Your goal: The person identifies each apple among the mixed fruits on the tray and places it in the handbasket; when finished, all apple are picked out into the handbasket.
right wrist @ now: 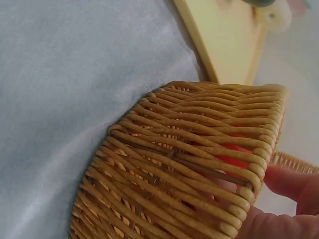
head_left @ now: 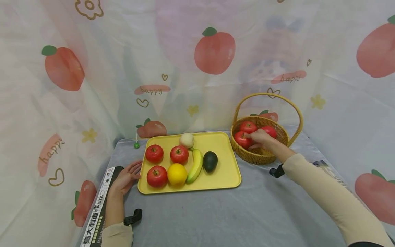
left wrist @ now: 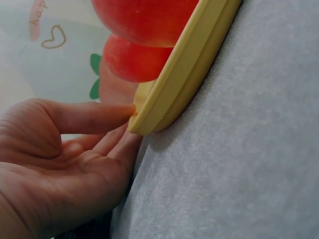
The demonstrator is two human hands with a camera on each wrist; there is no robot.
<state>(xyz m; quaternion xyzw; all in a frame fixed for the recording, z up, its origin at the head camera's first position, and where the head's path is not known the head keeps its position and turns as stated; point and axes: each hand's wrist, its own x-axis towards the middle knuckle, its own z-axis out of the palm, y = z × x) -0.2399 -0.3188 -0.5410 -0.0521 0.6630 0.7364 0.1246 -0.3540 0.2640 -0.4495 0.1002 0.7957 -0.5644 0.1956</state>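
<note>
At the left end of the yellow tray (head_left: 223, 178), the left hand (head_left: 126, 180) has its fingers extended, and its thumb (left wrist: 99, 117) touches the tray rim (left wrist: 167, 84). Inside the wicker basket (head_left: 257, 158), the right hand (head_left: 262, 138) holds the front-left red fruit (head_left: 241, 139) from its right side. Two more red fruits, one at the back (head_left: 248, 127) and one at the right (head_left: 270, 131), lie in the basket. In the right wrist view, the basket wall (right wrist: 184, 149) hides most of the fingers (right wrist: 289, 181).
On the tray are three red fruits (head_left: 157, 176), a yellow fruit (head_left: 177, 174), a banana (head_left: 195, 166), a dark green fruit (head_left: 210, 161) and a pale round one (head_left: 186, 140). A long black-and-white pasta box (head_left: 100, 209) lies at the left. The basket handle (head_left: 268, 94) arches up.
</note>
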